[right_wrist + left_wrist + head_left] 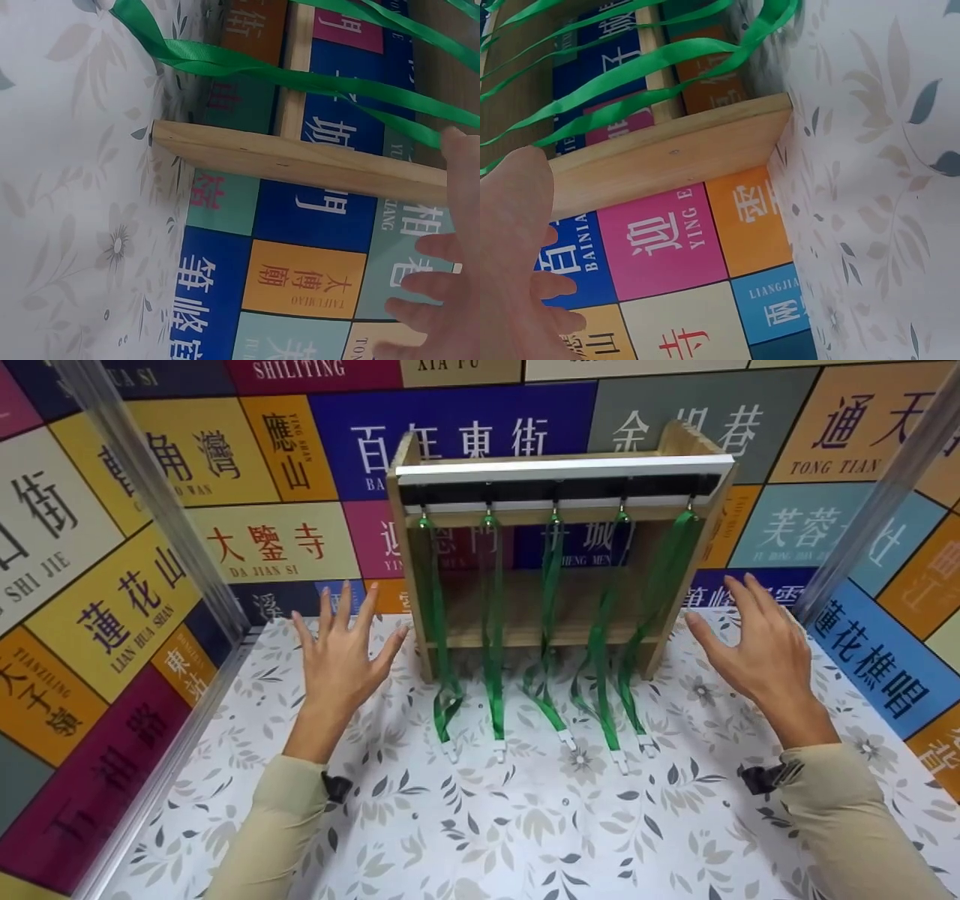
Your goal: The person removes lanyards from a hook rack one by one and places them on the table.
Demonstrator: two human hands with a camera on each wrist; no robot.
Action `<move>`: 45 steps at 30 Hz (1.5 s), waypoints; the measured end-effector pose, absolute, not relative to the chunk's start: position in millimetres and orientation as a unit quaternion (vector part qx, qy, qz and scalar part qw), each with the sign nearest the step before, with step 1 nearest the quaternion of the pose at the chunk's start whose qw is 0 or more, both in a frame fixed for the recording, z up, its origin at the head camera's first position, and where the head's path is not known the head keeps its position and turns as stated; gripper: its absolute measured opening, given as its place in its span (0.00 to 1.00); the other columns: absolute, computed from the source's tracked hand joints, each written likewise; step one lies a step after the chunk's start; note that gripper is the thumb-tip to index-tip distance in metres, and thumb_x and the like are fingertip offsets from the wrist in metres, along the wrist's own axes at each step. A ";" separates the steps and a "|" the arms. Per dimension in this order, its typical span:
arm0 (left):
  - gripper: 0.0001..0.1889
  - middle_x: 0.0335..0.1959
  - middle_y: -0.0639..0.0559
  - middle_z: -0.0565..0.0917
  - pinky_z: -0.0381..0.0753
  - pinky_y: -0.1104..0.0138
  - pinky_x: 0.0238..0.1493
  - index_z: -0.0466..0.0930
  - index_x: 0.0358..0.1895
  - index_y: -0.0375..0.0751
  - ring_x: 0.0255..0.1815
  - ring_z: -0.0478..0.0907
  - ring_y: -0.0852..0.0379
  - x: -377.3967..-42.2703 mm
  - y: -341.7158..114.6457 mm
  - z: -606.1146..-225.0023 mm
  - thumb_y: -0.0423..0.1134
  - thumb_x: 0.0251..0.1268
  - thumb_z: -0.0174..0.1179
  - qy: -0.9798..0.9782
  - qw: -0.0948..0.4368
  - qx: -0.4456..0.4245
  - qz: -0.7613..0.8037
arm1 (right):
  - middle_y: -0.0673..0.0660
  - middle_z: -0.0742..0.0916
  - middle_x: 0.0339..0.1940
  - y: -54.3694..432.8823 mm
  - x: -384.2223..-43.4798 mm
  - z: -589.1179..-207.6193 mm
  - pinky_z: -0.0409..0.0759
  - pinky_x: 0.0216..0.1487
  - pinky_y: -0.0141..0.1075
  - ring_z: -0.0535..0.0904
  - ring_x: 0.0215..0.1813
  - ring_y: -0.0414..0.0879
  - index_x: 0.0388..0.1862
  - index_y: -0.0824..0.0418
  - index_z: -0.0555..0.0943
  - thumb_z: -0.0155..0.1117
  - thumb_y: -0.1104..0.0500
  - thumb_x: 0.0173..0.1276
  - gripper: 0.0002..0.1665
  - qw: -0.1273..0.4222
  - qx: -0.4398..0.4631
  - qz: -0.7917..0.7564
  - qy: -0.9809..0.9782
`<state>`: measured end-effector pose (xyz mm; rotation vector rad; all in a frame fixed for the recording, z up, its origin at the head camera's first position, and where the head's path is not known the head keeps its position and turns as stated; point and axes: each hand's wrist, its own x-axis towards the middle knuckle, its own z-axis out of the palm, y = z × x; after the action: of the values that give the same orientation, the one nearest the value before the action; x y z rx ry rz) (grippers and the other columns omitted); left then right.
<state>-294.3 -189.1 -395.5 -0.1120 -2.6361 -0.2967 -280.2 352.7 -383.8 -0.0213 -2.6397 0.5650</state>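
A wooden rack (561, 649) stands at the back of the table, with several green lanyards (493, 622) hanging from metal hooks under its top bar. White plastic clips at the lanyards' lower ends lie on the tablecloth. Left of the rack my left hand (337, 660) is held with fingers spread, touching nothing I can see. My right hand (765, 652) is on the other side, fingers extended and thumb apart. In the left wrist view the rack's side panel (675, 154) is close to the thumb; in the right wrist view the opposite side panel (292, 161) is near that hand.
A white tablecloth (495, 825) with grey leaves and flowers covers the table. Walls (270, 540) of coloured panels with Chinese lettering enclose the back and sides. Clear upright posts (161, 510) stand at the corners. Each sleeve has a black strap at the wrist.
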 end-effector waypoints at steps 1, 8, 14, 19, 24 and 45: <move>0.43 0.90 0.41 0.54 0.31 0.26 0.85 0.51 0.90 0.64 0.92 0.45 0.34 -293.8 -188.1 -395.1 0.74 0.78 0.48 -0.961 0.247 -0.044 -0.112 | 0.63 0.57 0.92 352.4 -281.1 -383.6 0.54 0.82 0.76 0.55 0.88 0.71 0.91 0.50 0.57 0.51 0.23 0.78 0.53 0.219 -0.011 0.209 -0.953; 0.38 0.87 0.42 0.65 0.48 0.34 0.89 0.62 0.87 0.59 0.88 0.60 0.38 -290.4 -176.4 -391.9 0.65 0.80 0.55 -0.941 0.296 -0.066 -0.153 | 0.68 0.71 0.85 346.7 -293.0 -386.4 0.72 0.73 0.74 0.69 0.81 0.72 0.88 0.52 0.62 0.50 0.29 0.82 0.46 0.223 -0.016 0.243 -0.944; 0.35 0.85 0.48 0.70 0.59 0.40 0.88 0.68 0.84 0.56 0.84 0.69 0.41 -287.8 -159.8 -386.8 0.63 0.81 0.56 -0.917 0.333 -0.085 -0.201 | 0.68 0.81 0.75 336.2 -307.6 -388.5 0.83 0.68 0.64 0.80 0.72 0.66 0.82 0.60 0.69 0.56 0.40 0.84 0.38 0.245 0.031 0.316 -0.916; 0.32 0.81 0.48 0.75 0.69 0.43 0.83 0.72 0.81 0.55 0.79 0.74 0.44 -286.8 -145.2 -381.4 0.63 0.82 0.55 -0.892 0.367 -0.108 -0.239 | 0.68 0.86 0.66 329.4 -320.1 -388.7 0.84 0.64 0.61 0.86 0.65 0.63 0.74 0.65 0.74 0.59 0.46 0.85 0.31 0.261 0.059 0.343 -0.900; 0.29 0.78 0.49 0.78 0.73 0.45 0.80 0.75 0.79 0.54 0.77 0.76 0.46 -287.6 -132.1 -375.4 0.60 0.84 0.54 -0.876 0.387 -0.125 -0.258 | 0.71 0.90 0.54 324.7 -331.2 -389.0 0.87 0.59 0.63 0.89 0.56 0.65 0.63 0.70 0.78 0.57 0.52 0.85 0.23 0.282 0.060 0.328 -0.899; 0.17 0.49 0.43 0.83 0.87 0.64 0.53 0.85 0.56 0.37 0.48 0.83 0.51 -328.8 -99.2 -302.8 0.46 0.77 0.69 -0.797 0.440 -0.138 -0.391 | 0.75 0.87 0.51 317.1 -335.9 -385.6 0.88 0.57 0.65 0.88 0.50 0.69 0.62 0.72 0.76 0.52 0.54 0.87 0.22 0.266 0.044 0.302 -0.914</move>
<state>-328.8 -99.2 -302.8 -0.3432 -1.9794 -0.9713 -335.9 317.1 -385.6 0.1195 -2.4697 0.8154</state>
